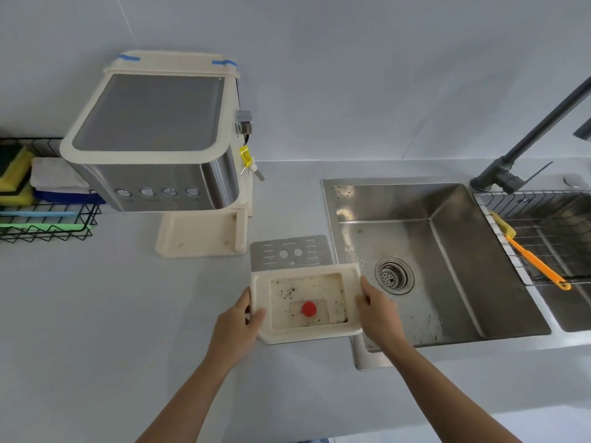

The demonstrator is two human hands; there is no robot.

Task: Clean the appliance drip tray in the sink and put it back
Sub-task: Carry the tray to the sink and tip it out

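A cream drip tray with dark specks and a red float inside is held level over the counter, its right end over the sink's left rim. My left hand grips its left side and my right hand grips its right side. The tray's metal grate lies flat on the counter just behind it. The cream and steel coffee machine stands at the back left, its base slot empty. The steel sink with its drain lies to the right.
A dark faucet rises behind the sink. A wire rack over the second basin holds an orange-handled brush. A black wire basket at far left holds sponges and folded cloths.
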